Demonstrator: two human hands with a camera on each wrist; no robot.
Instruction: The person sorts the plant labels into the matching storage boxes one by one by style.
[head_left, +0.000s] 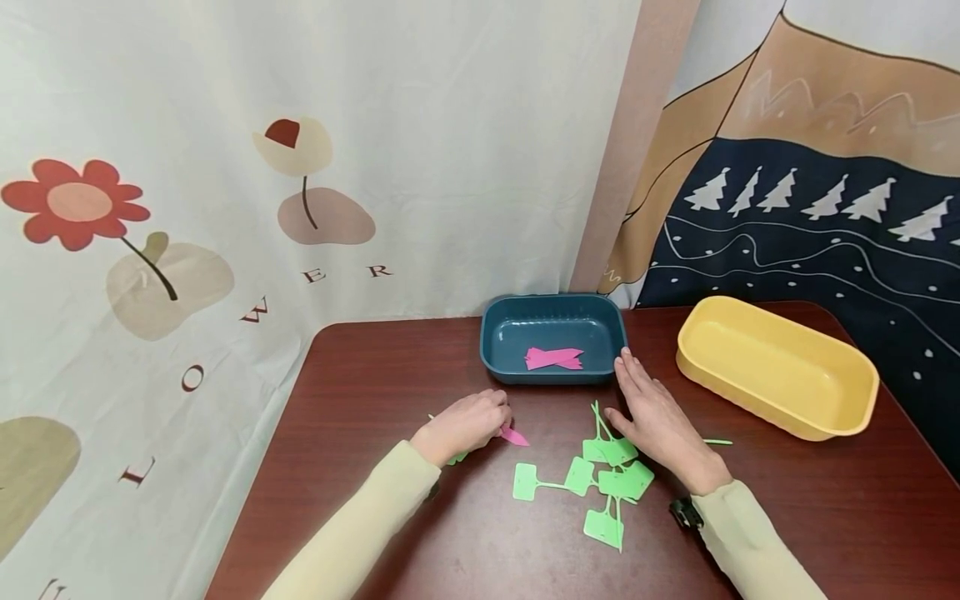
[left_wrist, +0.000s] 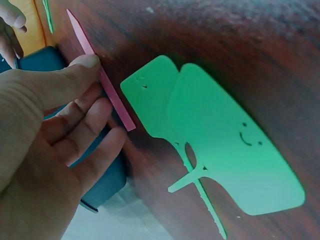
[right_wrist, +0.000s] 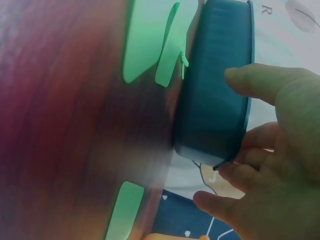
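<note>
In the left wrist view, my left hand (left_wrist: 65,100) pinches a pink pointed plastic strip (left_wrist: 112,97), like a plant label, between thumb and fingers, just above the table. The same strip (head_left: 514,437) shows past that hand in the head view. Two green tags (left_wrist: 235,135) with thin stems and smiley cutouts lie beside the hand. My right hand (head_left: 663,425) is stretched out with fingers straight, its fingertips at the right end of the dark blue bin (head_left: 551,379). Several pink strips (head_left: 553,358) lie crossed in the bin. Green tags (head_left: 602,527) are spread between the hands.
A yellow bin (head_left: 780,367) stands at the right side of the brown table (head_left: 345,375). Another green stem (head_left: 717,442) pokes out right of my right hand. Printed curtains (head_left: 450,167) hang behind the table's back edge.
</note>
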